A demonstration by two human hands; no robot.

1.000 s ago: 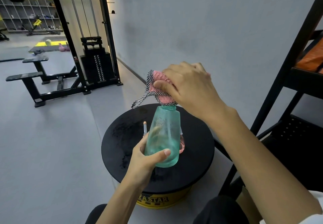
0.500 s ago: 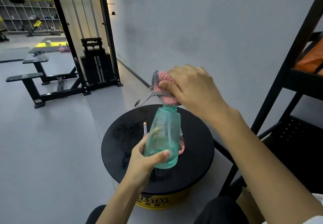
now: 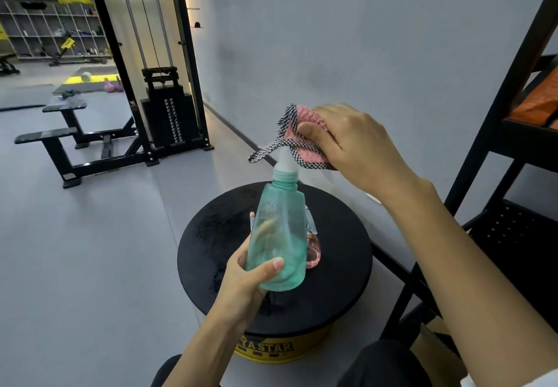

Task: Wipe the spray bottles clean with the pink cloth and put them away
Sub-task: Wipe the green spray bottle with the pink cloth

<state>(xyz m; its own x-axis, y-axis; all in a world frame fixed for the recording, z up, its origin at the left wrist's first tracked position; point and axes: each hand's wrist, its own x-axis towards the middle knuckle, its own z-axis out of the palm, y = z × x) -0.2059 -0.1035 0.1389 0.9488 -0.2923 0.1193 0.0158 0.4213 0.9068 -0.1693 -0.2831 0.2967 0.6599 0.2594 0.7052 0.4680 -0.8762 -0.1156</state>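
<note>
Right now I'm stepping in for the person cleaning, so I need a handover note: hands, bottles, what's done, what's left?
Left hand grips the lower body of the green spray bottle, held roughly upright above the black round stand.
Right hand holds the pink cloth bunched at the bottle's white spray head.
The pink bottle stands on the stand behind the green one.
Done: wiping the green bottle's top is under way; nothing is put away.
Left: finish the green bottle, wipe the pink one, put both away.

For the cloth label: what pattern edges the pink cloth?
Black-and-white check, bordering the pink cloth; head view.
</note>
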